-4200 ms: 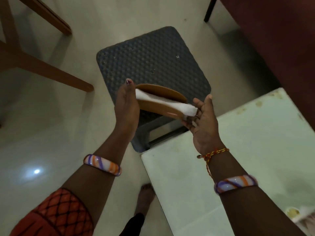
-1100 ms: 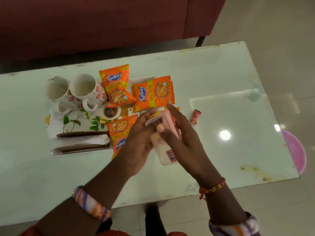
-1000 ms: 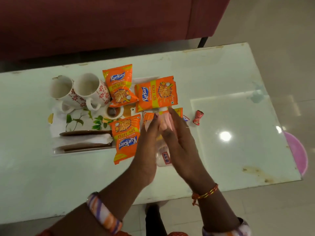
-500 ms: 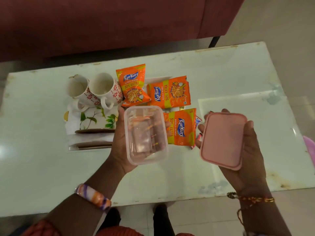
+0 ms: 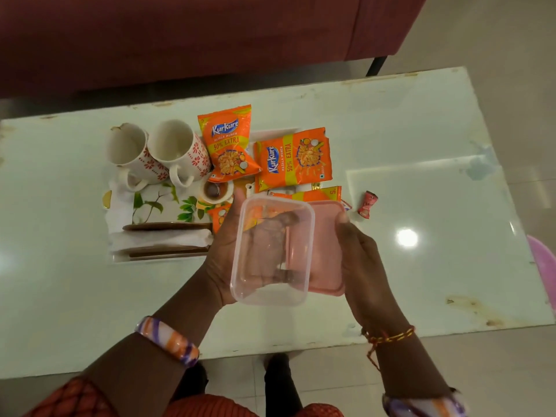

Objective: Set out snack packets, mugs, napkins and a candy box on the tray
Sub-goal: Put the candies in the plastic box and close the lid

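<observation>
The left hand (image 5: 224,251) holds one clear plastic box (image 5: 272,251) from below, with its fingers curled under it and the thumb up by the far rim. The box is open on top and is up in the air, above the near part of the table (image 5: 391,139). The fingers show through its clear floor. The right hand (image 5: 361,257) holds one pink lid (image 5: 326,248) by its right edge, with the thumb on top. The lid sits partly under the right side of the box, touching it.

Just past the hands lies the tray (image 5: 156,206), with a white floor and green leaves painted on it. Two white mugs (image 5: 156,152) with red flowers stand side by side at the far left of the tray, handles toward the person. One small cup (image 5: 216,191) with something dark in it stands near the middle. A napkin holder (image 5: 165,240) made of two brown wooden pieces with white napkins between them sits at the near edge of the tray.

Four orange snack packets show. One (image 5: 228,142) leans by the mugs, and one (image 5: 296,161) lies flat to its right. One (image 5: 313,194) peeks out behind the box, and one (image 5: 219,215) is mostly hidden by the left hand.

One small red candy (image 5: 367,205) lies alone on the table, to the right of the lid. A dark red sofa (image 5: 210,34) stands behind the table.
</observation>
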`<state>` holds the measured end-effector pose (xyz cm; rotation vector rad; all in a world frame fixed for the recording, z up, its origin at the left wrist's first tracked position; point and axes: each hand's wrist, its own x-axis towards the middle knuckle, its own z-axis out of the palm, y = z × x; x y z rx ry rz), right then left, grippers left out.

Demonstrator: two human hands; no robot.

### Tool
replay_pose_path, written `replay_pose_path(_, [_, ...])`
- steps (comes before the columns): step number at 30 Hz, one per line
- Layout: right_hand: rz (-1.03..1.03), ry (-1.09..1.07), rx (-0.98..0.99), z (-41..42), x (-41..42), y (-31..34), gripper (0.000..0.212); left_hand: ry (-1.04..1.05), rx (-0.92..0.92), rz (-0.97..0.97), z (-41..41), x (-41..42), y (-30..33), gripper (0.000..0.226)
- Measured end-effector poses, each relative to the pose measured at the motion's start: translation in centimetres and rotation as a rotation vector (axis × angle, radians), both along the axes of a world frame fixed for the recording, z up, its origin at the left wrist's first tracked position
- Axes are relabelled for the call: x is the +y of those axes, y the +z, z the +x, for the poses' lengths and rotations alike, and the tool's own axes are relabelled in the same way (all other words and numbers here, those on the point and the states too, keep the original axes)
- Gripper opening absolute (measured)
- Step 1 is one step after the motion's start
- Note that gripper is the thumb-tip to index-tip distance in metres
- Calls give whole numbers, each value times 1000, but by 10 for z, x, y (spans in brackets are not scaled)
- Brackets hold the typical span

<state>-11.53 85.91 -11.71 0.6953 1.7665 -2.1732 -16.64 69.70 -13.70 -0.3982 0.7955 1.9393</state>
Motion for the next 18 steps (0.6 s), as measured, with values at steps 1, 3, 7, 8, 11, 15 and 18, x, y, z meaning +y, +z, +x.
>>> replay_pose_path(1, [107,24,6,-1,1,-1,45,1,15,29,1,2,2,90])
replay_pose_path(3, [224,35,42,-6,8,-2,54,4,41,17,1,6,7,81])
replay_pose_path(7, [566,17,46,-22,41,-25,22,117,27,-6,-1,7,5,74])
replay_pose_path(8, [736,95,8,-26,52,-34,34,159,39,-11,-2,6,6,68])
replay_pose_path(11, [1039,478,-149,-36,75,-57,99,233,40,-69,-5,2,7,61])
replay_pose_path(15, [1082,777,-148,-52,77,-71,131,248,31,-134,-8,5,4,67])
replay_pose_path(18, [1099,851,-130,-55,69,-83,125,271,40,-143,-10,10,3,69])
